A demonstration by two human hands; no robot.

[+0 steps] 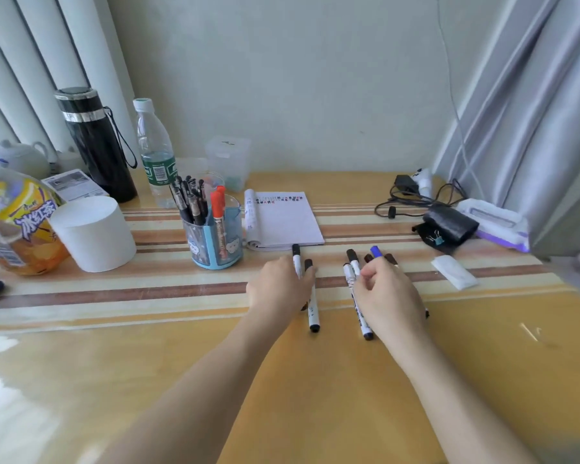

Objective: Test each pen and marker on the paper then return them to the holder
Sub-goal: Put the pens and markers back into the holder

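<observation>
Evidently the testing is well along, judging by the rows of small coloured marks across the top of the notepad (283, 219); the step in hand looks like gathering the loose markers off the table (482, 380) to return them to the holder (215, 244), though it could equally be picking out the next one to try. That holder stands just left of the notepad and already carries a bunch of dark pens (190, 202) and two red markers (217, 205); the remaining markers lie in two groups in front of the notepad, nearer the person.

The left hand (277, 286) rests palm down with its fingers loosely curled over two black-capped white markers (310, 296); one seems to run under the fingers and one lies alongside, and whether either is truly gripped I cannot tell. The right hand (387, 296) is half closed over a cluster of several markers; the thumb and forefinger are drawn together near a white marker (357, 296), and a blue-capped marker (376, 252) pokes out past the knuckles; it looks like a pinch forming, but a firm hold is not shown.

The next move probably calls for closing on one group, lifting it clear without scattering the rest, and lowering it into the holder's open side beside the red markers.
</observation>
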